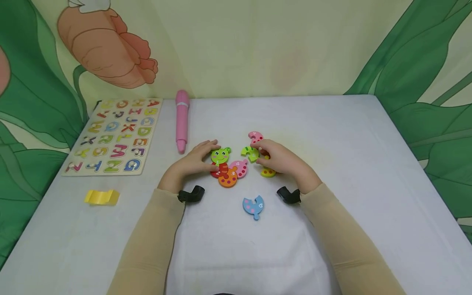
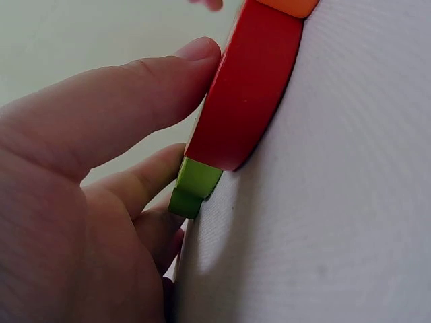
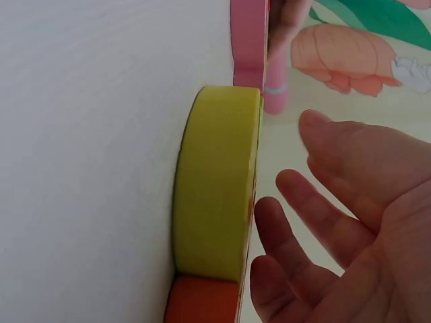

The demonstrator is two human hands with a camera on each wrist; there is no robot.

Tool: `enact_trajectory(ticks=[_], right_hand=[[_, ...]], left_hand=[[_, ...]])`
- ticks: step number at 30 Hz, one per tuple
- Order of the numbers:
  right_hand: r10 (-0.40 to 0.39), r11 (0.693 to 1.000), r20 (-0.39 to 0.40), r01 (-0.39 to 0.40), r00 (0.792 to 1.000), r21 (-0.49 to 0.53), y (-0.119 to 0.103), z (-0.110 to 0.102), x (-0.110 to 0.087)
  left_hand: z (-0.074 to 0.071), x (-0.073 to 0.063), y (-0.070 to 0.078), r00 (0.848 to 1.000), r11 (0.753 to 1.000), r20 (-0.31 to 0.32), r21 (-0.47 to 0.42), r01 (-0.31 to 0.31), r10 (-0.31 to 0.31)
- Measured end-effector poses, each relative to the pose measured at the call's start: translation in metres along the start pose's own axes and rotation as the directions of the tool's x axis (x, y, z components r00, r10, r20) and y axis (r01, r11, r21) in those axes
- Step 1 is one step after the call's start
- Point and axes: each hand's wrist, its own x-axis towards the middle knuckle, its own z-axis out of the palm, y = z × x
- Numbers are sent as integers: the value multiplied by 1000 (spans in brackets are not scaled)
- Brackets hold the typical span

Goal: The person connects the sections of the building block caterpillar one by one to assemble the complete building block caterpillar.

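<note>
My left hand (image 1: 191, 162) lies at the left of several joined caterpillar puzzle pieces. Its thumb rests on the red piece (image 2: 252, 87) marked 2, and its other fingers touch the smiling green head piece (image 1: 220, 156). Joined on are an orange piece (image 1: 228, 179) marked 3 and a pink piece (image 1: 241, 169) marked 4. My right hand (image 1: 282, 157) hovers with loosely bent, spread fingers over loose pieces. Near its fingertips lie a green piece (image 1: 250, 154) and another pink piece (image 1: 255, 136). Partly under it are a yellow piece (image 3: 215, 182) and an orange-red piece (image 3: 202, 301).
A blue piece (image 1: 253, 207) marked 6 lies between the forearms. Toward the left are a wooden letter board (image 1: 114, 137), a pink pen-shaped toy (image 1: 182, 123) and a yellow block (image 1: 102, 197). A printed cloth (image 1: 236, 49) hangs behind the white table (image 1: 368, 164).
</note>
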Motion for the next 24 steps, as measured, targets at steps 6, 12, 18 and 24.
enact_trajectory(ticks=[6,12,18,24], right_hand=[[-3,1000,14,3,1000,-5,4,4,8],[-14,996,0,14,1000,-85,8,9,11],[-15,993,-7,14,1000,-120,7,12,10],[-55,991,-16,52,998,-122,6,15,12]], left_hand=[[2,1,0,1000,1000,-4,-8,10,-10],[2,1,3,1000,1000,0,-5,17,-17],[2,1,3,1000,1000,-6,-4,28,-28],[2,0,1,999,1000,-12,-6,31,-31]])
